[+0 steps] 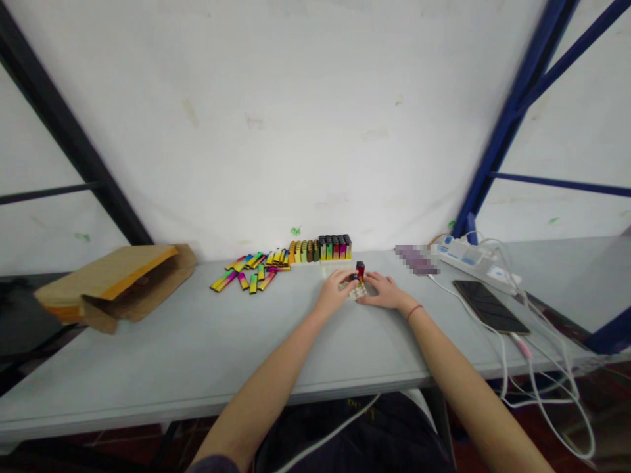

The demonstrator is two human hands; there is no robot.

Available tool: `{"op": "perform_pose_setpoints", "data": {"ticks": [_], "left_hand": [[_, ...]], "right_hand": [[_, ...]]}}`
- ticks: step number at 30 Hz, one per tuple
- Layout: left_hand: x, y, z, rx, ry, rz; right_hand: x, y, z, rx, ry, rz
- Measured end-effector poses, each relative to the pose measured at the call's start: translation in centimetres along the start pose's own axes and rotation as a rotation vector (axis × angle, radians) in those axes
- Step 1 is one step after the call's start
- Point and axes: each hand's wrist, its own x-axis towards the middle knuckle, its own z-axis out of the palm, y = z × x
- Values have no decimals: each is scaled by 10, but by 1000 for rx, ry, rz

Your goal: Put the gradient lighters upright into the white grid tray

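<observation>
A red lighter [360, 270] stands upright on a small white slotted piece [358, 292] at the middle of the grey table [197, 348]. My left hand [338, 291] curls around the lighter's lower part from the left. My right hand [383, 292] lies low on the tabletop, its fingertips reaching the white piece from the right. The lighter's base is partly hidden by my left fingers. Behind my hands stands a tight row of several upright lighters [320, 251] in yellow, green, red and black.
Several flat rainbow-coloured sticks [249, 272] lie scattered left of the row. A cardboard envelope [111, 282] hangs over the left side. To the right are a pixelated object [417, 259], a white power strip [473, 263], a dark phone [490, 307] and white cables.
</observation>
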Motion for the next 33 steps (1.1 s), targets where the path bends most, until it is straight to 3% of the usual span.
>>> {"op": "perform_pose_setpoints", "data": {"ticks": [8, 17, 22, 28, 33], "left_hand": [[2, 2, 11, 59, 20, 32], [2, 2, 8, 147, 47, 113], [1, 0, 8, 184, -5, 109], [2, 7, 5, 271, -55, 200], [1, 9, 6, 453, -81, 185]], "right_hand": [[1, 1, 1, -12, 6, -12], [1, 1, 0, -1, -2, -13], [1, 2, 3, 3, 12, -6], [1, 1, 3, 6, 18, 3], [1, 0, 0, 12, -9, -22]]}}
